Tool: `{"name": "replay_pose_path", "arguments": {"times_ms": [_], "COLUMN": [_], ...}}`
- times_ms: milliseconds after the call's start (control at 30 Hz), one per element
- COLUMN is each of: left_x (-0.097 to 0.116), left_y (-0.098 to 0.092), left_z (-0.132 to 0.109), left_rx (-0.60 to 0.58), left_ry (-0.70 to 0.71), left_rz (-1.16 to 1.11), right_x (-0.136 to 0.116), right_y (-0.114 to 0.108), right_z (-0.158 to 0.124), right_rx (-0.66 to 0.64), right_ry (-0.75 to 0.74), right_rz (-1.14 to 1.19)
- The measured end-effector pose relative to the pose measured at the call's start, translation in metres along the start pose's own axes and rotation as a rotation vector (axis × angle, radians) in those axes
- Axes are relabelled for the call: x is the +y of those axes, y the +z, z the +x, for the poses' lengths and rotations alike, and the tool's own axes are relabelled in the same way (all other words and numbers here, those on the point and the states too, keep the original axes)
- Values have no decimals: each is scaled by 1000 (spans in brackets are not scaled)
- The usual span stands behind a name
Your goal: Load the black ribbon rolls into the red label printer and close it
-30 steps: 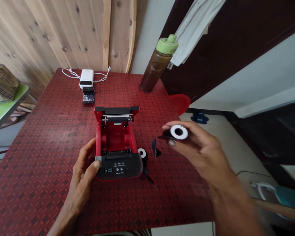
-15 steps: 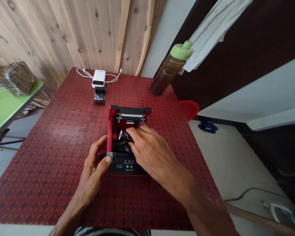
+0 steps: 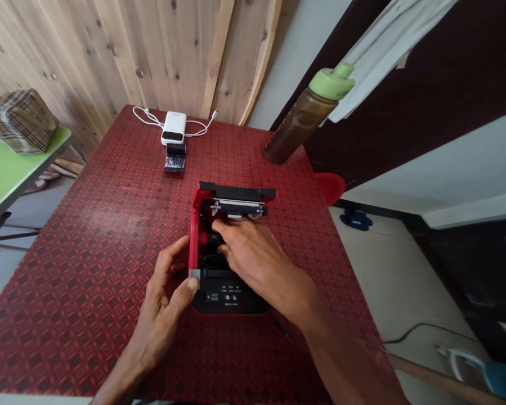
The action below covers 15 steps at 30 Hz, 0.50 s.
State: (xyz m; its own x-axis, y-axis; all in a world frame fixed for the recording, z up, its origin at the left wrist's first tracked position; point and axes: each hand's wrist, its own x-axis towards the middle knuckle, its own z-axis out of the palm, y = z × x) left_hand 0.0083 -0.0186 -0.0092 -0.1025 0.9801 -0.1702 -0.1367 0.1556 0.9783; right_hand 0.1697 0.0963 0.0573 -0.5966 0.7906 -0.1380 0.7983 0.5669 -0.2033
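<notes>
Two hands on my feed: the left hand pinches a corner of the open red printer near the front edge of the counter, steadying it, while the right hand reaches inside, its grip hidden from me.

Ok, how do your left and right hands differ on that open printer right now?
The left hand is outside the red-and-black printer, its thumb on the grey tab at the front-left corner, while the right hand is over the open compartment, its fingers reaching in. The left hand is turned on its side; the right is palm down. Both are bare and at the printer.
</notes>
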Motion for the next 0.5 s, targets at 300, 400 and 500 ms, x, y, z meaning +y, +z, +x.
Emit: {"name": "replay_pose_path", "arguments": {"times_ms": [300,400,500], "left_x": [-1,0,3], "left_y": [-1,-1,-3], "left_z": [0,1,0], "left_rx": [-11,-7,-19], "left_ry": [10,-2,-31], "left_rz": [-8,-11,-22], "right_x": [14,23,25], "right_y": [13,12,4], "right_z": [-10,-26,-41], "right_rx": [79,202,207], "right_ry": [-85,-170,-256], "right_rz": [213,311,365]}}
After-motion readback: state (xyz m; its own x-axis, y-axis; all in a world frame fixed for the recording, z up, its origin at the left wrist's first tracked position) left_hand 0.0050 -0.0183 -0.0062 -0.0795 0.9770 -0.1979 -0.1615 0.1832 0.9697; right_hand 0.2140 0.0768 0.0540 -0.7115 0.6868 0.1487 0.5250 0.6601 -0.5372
